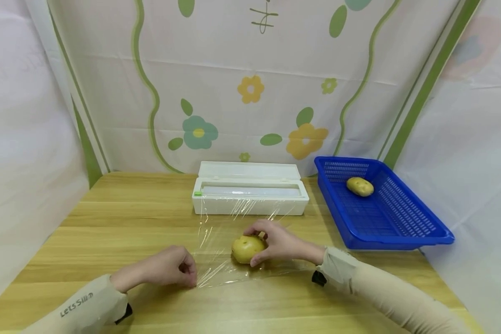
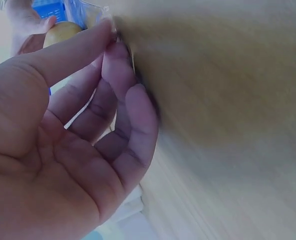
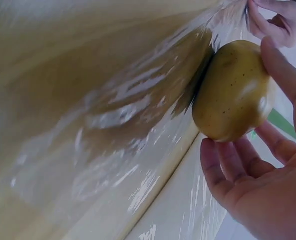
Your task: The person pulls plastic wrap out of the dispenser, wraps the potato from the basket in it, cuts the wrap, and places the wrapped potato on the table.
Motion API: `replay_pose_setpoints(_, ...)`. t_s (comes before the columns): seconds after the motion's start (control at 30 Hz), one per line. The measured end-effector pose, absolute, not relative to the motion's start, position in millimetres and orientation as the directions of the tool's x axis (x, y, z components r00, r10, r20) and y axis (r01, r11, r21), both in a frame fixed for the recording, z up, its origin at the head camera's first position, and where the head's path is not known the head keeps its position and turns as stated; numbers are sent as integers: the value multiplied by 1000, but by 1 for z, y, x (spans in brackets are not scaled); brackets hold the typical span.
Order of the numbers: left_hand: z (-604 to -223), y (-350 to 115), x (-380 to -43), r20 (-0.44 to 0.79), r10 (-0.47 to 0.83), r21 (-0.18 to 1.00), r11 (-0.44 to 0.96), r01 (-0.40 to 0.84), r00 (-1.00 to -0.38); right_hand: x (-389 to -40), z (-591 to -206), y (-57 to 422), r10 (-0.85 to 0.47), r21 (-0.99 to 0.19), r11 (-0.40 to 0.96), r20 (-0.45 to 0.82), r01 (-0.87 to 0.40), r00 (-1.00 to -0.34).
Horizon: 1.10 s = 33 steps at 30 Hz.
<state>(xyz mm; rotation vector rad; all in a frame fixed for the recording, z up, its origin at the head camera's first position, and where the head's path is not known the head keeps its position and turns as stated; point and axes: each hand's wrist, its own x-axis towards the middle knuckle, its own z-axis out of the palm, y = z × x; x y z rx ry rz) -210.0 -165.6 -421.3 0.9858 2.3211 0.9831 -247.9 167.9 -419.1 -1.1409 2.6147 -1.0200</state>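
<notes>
A sheet of clear cling film [image 1: 217, 266] stretches from a white dispenser box [image 1: 250, 205] toward the front of the table. My left hand [image 1: 172, 268] pinches its front left corner between thumb and index finger, close over the wood. A yellow potato [image 1: 243, 250] sits on the film, and my right hand [image 1: 277, 242] grips it from the right, thumb on the near side and fingers on the far side. In the right wrist view the potato [image 3: 232, 92] shows small dark specks, and the film [image 3: 123, 115] lies wrinkled beneath it.
The dispenser's lid [image 1: 250, 170] stands raised at the back, with the film roll [image 1: 250, 191] inside and a small green piece [image 1: 198, 193] at its left end. A blue plastic basket [image 1: 350, 236] at the right holds another potato [image 1: 360, 186]. A flowered cloth [image 1: 221, 69] hangs behind.
</notes>
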Motion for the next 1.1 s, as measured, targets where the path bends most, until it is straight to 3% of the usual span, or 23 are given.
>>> replay_pose_setpoints(0.2,-418,-163,-209,-55,758,736,471,486,-650,-249,-417,186,-703,-653,455,154,-606,-694)
replay_pose_setpoints(0.47,-412,-150,-208,116,737,679,430,595,-666,-239,-409,210,-681,-547,472,272,-691,-680)
replay_pose_setpoints(0.53,-412,-143,-207,143,743,646,430,631,-654,-233,-410,217,-688,-518,458,309,-723,-657)
replay_pose_setpoints(0.67,-412,-127,-205,175,784,571,412,710,-596,-225,-415,228,-752,-439,381,364,-814,-549)
replay_pose_setpoints(0.77,-414,-118,-205,174,809,526,406,748,-561,-223,-419,232,-805,-405,329,352,-853,-478)
replay_pose_setpoints(1.1,-424,-111,-203,67,817,498,470,728,-573,-218,-427,226,-861,-323,322,292,-890,-417)
